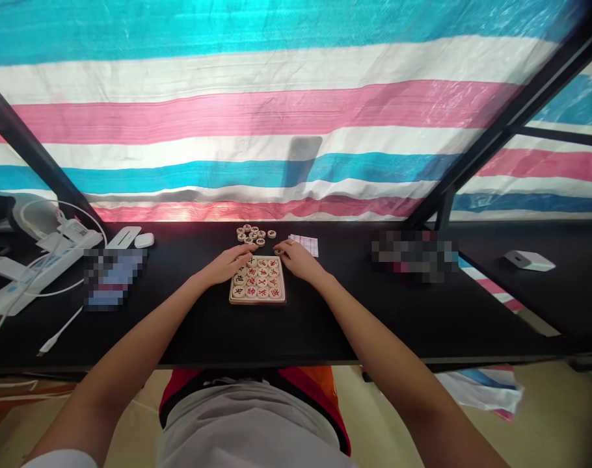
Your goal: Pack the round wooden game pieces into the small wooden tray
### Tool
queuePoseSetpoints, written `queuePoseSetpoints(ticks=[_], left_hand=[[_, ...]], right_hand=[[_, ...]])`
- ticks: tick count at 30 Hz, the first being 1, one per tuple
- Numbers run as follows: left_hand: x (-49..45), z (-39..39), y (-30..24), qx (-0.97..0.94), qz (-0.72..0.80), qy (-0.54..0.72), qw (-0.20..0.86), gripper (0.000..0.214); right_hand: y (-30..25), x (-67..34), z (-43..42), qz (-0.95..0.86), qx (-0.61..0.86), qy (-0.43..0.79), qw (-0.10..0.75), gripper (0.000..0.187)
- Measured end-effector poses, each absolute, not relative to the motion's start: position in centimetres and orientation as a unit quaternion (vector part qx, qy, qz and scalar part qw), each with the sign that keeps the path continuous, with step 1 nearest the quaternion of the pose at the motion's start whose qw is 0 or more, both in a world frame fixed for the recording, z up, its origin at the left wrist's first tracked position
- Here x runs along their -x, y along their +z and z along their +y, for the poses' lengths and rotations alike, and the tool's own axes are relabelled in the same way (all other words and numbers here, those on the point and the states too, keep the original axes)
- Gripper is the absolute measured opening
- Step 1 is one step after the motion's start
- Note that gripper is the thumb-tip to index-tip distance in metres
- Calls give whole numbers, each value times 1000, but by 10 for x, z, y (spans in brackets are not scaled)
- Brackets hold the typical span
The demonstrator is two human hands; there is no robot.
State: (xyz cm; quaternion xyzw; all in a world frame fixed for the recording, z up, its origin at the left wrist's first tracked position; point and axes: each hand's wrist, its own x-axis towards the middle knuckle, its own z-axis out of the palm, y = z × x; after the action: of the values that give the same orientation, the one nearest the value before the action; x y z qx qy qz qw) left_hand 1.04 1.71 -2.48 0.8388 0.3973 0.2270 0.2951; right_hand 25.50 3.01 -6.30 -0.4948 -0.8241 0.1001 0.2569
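A shallow square box (257, 302) stands in front of me, with rows of round Chinese chess pieces (261, 272) lying face up in it, marked red or black. My left hand (229, 263) rests over the box's far left corner, its fingers bent and thumb close to them; what lies between the fingertips is too small to make out. Just past the far right corner, my right hand (298, 260) has its fingertips closed on a single Chinese chess piece (279, 251). Beyond both hands sits a cluster of loose pieces (251, 233).
A folded checked sheet (306, 245) lies behind my right hand. On the left of the black table (198, 331) are a power strip (47, 266), white cables, a white case (144, 240) and a blurred item (114, 279). Another blurred object (413, 253) lies right. Striped sheeting (257, 117) hangs behind.
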Motion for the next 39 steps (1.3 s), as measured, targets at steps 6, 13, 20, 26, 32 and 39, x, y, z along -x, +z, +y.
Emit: queuePoseSetpoints(ticks=[6, 13, 20, 26, 32, 39], left_hand=[[-9, 15, -23, -856, 404, 187, 262, 51], [-6, 14, -22, -887, 371, 142, 236, 58], [-3, 18, -25, -893, 360, 138, 229, 56], [-4, 15, -22, -879, 384, 140, 244, 50], [-6, 16, -22, -877, 393, 138, 241, 47], [-5, 19, -26, -883, 385, 138, 230, 47]], right_hand=[[-52, -252, 23, -806, 518, 85, 273, 26], [-33, -245, 6, -804, 439, 119, 384, 27], [-28, -235, -7, -870, 372, 165, 279, 18], [-27, -233, -6, -880, 357, 171, 262, 9], [-27, -232, -4, -889, 342, 177, 249, 20], [-32, -233, -2, -889, 328, 161, 274, 16]])
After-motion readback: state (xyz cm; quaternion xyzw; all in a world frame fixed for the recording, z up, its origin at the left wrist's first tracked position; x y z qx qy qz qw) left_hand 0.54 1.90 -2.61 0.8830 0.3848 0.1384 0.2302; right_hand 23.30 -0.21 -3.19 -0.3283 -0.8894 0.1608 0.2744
